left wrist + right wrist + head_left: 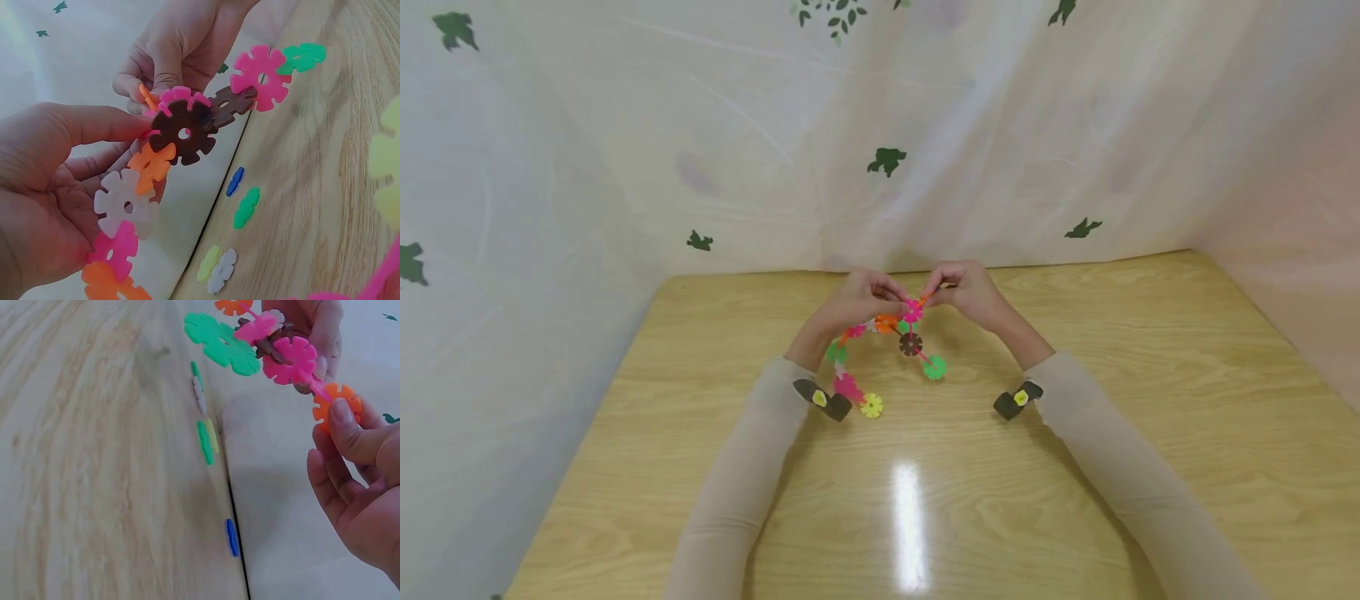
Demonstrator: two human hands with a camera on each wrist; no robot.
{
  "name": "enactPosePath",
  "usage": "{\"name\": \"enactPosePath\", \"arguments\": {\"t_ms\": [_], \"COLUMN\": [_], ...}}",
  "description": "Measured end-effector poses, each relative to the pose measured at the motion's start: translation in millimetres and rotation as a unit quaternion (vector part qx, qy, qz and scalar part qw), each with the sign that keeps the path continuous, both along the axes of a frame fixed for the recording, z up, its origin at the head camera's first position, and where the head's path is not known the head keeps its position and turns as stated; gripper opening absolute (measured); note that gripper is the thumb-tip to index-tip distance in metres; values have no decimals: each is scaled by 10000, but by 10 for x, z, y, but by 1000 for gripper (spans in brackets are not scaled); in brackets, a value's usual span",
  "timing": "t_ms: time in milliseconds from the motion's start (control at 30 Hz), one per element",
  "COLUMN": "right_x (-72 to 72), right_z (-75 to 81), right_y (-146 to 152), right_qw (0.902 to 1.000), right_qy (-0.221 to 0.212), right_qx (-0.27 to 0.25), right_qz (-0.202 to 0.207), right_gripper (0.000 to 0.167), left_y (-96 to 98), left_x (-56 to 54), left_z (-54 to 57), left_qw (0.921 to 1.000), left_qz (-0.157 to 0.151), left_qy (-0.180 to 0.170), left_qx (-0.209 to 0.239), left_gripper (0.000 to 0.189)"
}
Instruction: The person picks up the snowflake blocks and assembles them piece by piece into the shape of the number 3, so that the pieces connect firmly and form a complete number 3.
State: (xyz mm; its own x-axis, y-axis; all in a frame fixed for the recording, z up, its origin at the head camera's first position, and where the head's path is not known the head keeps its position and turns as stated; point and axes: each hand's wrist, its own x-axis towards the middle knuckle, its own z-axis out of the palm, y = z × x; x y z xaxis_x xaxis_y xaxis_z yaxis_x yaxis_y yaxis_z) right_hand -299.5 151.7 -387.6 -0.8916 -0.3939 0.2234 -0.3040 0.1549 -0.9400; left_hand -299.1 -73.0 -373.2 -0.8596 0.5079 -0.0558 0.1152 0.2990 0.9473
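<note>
A curved chain of notched, flower-shaped plastic discs hangs between my hands. My left hand (859,302) pinches it near a pink disc (912,311) and a brown disc (184,133). White (117,203) and orange discs (150,165) run along its palm. Between thumb and fingers, my right hand (968,293) pinches an orange disc (322,413), edge to edge with a pink disc of the chain. A side branch ends in a green disc (935,367); the chain's near end is a yellow disc (872,406).
Loose blue (235,181), green (247,207), yellow (208,263) and white discs (222,271) lie near the wooden table's (1075,517) far edge. Behind it hangs a pale curtain (760,150) with leaf shapes. Both wrists wear dark straps.
</note>
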Motion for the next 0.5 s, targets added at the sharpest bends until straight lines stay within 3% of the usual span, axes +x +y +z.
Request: {"name": "enactPosePath", "arguments": {"t_ms": [233, 500], "right_x": [-39, -72], "right_z": [10, -8], "right_y": [31, 64], "right_qw": [9982, 9953], "right_qy": [31, -60], "right_qx": [592, 966], "right_qz": [-12, 61], "right_gripper": [4, 30], "left_y": [-11, -93], "left_x": [-25, -100], "left_z": [-12, -94], "left_qw": [9997, 9997], "left_qz": [-23, -118], "left_qy": [43, 56], "left_qx": [-221, -201], "left_gripper": [15, 16]}}
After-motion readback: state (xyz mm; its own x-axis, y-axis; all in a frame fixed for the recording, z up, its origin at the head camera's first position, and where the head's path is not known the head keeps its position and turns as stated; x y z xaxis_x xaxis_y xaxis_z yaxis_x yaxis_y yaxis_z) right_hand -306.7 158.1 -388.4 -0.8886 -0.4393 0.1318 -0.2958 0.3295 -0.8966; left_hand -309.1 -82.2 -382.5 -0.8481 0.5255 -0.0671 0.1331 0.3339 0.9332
